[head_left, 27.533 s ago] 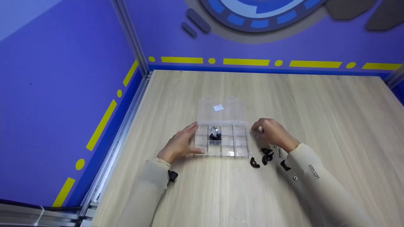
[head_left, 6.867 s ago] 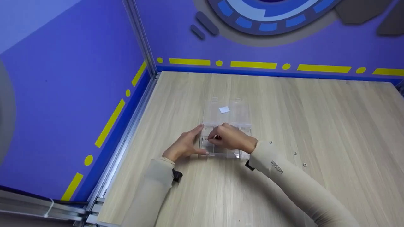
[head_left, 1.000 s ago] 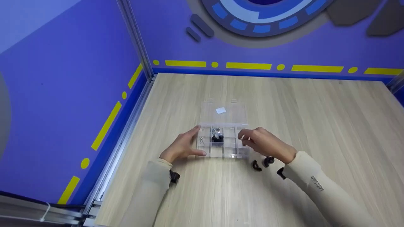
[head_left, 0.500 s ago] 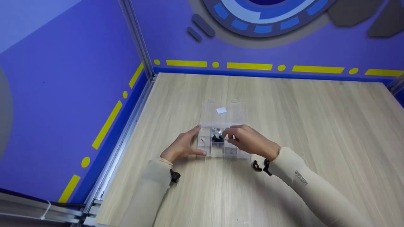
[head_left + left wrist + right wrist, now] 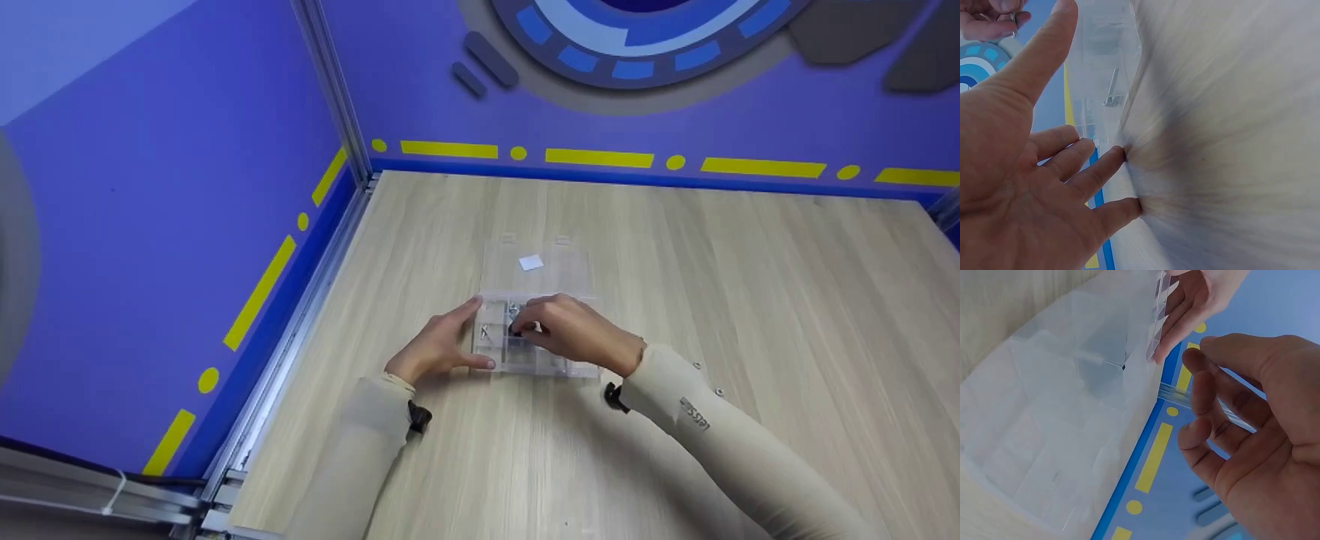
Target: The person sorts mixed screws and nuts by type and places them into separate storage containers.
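A clear compartment box point(image 5: 536, 364) lies open with its lid folded back. My left hand point(image 5: 435, 345) braces its left side, thumb at the front corner and straight fingers along the edge. My right hand point(image 5: 574, 330) is over the middle compartments, pinching a small shiny metal piece point(image 5: 1014, 23) between thumb and fingertips. Below those fingertips a black plastic part point(image 5: 515, 330) shows partly, with silver hardware point(image 5: 514, 309) in the compartment behind it. Screws point(image 5: 485, 332) lie crossed in a left compartment. The right hand hides part of the box.
Two small nuts point(image 5: 697, 365) lie on the wooden table point(image 5: 675, 255) beside the right forearm. A white label point(image 5: 531, 262) is on the lid. Blue panels and a metal frame post point(image 5: 330, 82) border the table at the back and left.
Over the last second my right hand moved left from the box's right side to its middle compartments. Earlier, black parts lay at the right; the forearm now covers that spot. My left hand stays put.
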The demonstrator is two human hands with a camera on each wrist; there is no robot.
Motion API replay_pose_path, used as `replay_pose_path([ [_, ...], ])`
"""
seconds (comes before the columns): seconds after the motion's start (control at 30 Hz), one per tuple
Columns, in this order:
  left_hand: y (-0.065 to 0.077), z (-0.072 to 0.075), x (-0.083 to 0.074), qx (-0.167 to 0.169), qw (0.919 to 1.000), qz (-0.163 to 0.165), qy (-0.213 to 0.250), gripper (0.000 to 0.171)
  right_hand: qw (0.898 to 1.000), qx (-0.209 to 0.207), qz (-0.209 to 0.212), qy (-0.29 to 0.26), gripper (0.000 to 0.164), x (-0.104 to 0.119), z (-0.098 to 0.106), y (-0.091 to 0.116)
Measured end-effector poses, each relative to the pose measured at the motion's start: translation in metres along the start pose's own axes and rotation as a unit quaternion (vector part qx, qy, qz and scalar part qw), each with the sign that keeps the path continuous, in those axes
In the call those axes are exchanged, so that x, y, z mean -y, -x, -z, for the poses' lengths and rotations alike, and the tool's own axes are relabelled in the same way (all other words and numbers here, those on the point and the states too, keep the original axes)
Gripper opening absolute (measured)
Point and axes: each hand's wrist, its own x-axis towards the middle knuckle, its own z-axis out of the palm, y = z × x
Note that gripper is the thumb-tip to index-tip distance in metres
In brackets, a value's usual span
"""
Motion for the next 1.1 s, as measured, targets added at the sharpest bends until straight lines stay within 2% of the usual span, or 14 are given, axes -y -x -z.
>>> replay_pose_path([
  [0.2,-0.001,0.0,0.0,0.003,0.9999,0.004,-0.01,0.111,1.0,-0.008,0.017,0.0,0.011,-0.001,-0.002,-0.004],
  [0.53,0.0,0.0,-0.001,0.003,1.0,0.006,-0.004,0.109,1.0,0.01,0.001,0.001,0.013,-0.001,-0.009,-0.014],
  [0.87,0.001,0.001,0.0,0.003,1.0,0.001,-0.008,0.11,0.998,0.058,0.032,-0.008,0.03,-0.002,-0.016,-0.019],
  [1.1,0.001,0.0,0.0,0.003,1.0,0.003,-0.006,0.11,0.997,0.057,0.056,0.003,0.024,-0.004,-0.023,-0.023],
])
